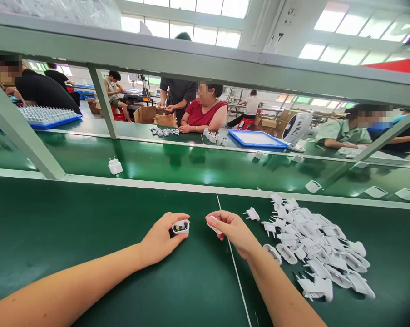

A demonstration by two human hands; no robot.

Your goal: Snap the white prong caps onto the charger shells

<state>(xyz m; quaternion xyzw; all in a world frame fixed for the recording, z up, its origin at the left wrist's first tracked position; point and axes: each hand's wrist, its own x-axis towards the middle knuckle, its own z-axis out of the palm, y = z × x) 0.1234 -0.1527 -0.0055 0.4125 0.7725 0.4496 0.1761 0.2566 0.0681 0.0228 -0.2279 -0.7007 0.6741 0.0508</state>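
Observation:
My left hand [161,240] rests on the green table [71,236] with its fingers closed around a small white charger housing [180,226], whose open end shows a circuit board inside. A few centimetres to the right, my right hand [234,231] pinches a white plastic cover piece [213,224]. The two parts face each other but do not touch. A heap of white plug parts [317,247] lies just right of my right hand.
A green conveyor belt [191,163] runs beyond the table and carries a finished white charger [115,166] and several white pieces [313,186]. Grey frame bars [205,63] cross overhead. Across the belt sit other workers, a blue tray [257,138] and a white fan [297,129].

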